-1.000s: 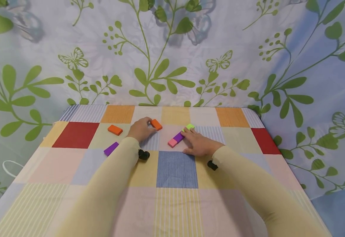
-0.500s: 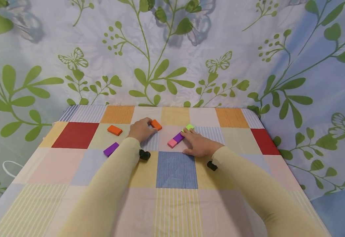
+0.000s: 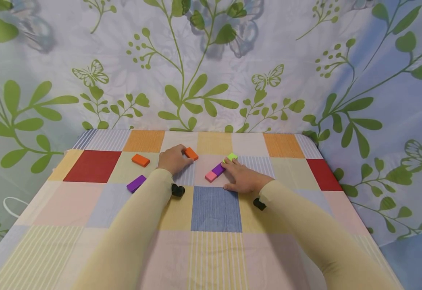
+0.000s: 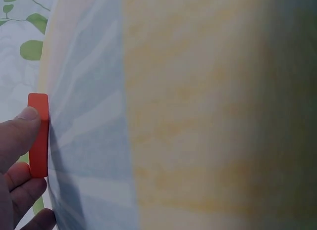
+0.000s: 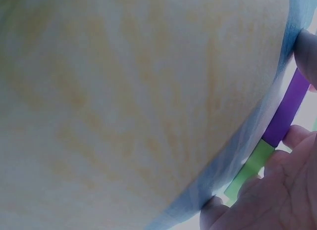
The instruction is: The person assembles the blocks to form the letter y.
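In the head view my left hand (image 3: 175,159) pinches an orange rectangular block (image 3: 191,154) lying on the patchwork cloth. The left wrist view shows the thumb against the side of that orange block (image 4: 39,141), fingers behind and below it. To the right lies a slanted row of blocks placed end to end: pink (image 3: 211,176), purple (image 3: 218,168) and lime green (image 3: 233,156). My right hand (image 3: 245,176) rests over the row's upper part with fingers extended, partly covering the green block. In the right wrist view, fingers touch along the purple block (image 5: 287,111) and green block (image 5: 250,170).
Left of my left hand lie another orange block (image 3: 140,160) and a purple block (image 3: 136,183), the latter close to the left sleeve. A patchwork cloth (image 3: 216,209) covers the table. Behind it hangs a leaf-patterned curtain (image 3: 211,108). A white cable loop (image 3: 15,201) shows at the left.
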The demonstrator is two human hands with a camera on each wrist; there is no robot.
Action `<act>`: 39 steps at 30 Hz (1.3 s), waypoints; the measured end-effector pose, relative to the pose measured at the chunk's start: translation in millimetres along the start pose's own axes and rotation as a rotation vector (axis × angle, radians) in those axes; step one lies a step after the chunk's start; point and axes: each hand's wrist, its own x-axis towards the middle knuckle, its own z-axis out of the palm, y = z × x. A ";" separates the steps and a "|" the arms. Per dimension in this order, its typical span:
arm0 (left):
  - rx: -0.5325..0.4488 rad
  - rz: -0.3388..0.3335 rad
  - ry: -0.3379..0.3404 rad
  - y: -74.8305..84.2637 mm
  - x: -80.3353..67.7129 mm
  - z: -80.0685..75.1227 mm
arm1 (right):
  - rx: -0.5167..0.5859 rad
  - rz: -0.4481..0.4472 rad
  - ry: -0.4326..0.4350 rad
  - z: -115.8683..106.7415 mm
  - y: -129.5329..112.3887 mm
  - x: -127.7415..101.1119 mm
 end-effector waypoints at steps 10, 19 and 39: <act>-0.001 -0.006 -0.001 1.3 -1.2 -0.6 | 0.004 -0.007 0.005 1.2 -0.2 0.2; -0.038 -0.003 0.007 2.9 -6.6 -5.0 | 0.008 -0.005 0.005 -0.1 -3.5 -1.1; -0.082 0.037 -0.007 6.2 -10.3 -4.5 | 0.004 0.010 0.004 -2.0 -3.0 -0.9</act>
